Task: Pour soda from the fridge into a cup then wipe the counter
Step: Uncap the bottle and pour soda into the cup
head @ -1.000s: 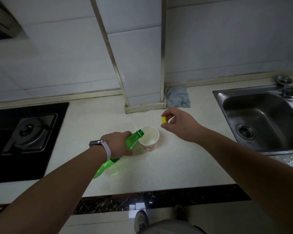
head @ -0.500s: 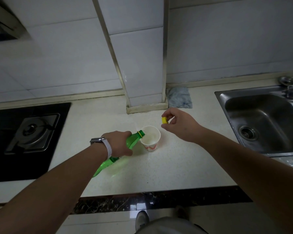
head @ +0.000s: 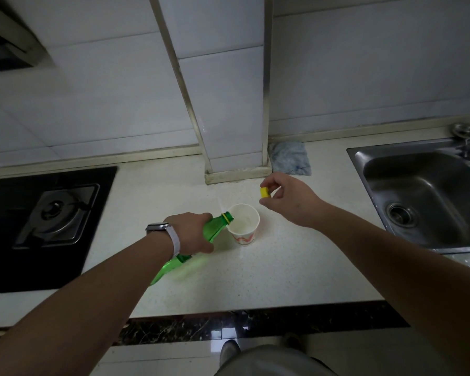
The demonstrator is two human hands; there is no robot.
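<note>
Soda bottle point(head: 215, 231), one, green, tilted, mouth at rim of one paper cup point(head: 244, 225); left hand point(head: 192, 233) grips it. Right hand point(head: 285, 198) pinches one yellow cap point(head: 265, 192).

A home kitchen: a pale worktop point(head: 269, 272) runs along a white-tiled wall point(head: 364, 71), with a black gas hob point(head: 46, 223) set into its left end and a steel sink point(head: 429, 196) into its right.

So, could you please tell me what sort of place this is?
A home kitchen, most likely: a black gas hob set into the pale speckled stone counter, a stainless steel sink, and white tiled walls.
</note>
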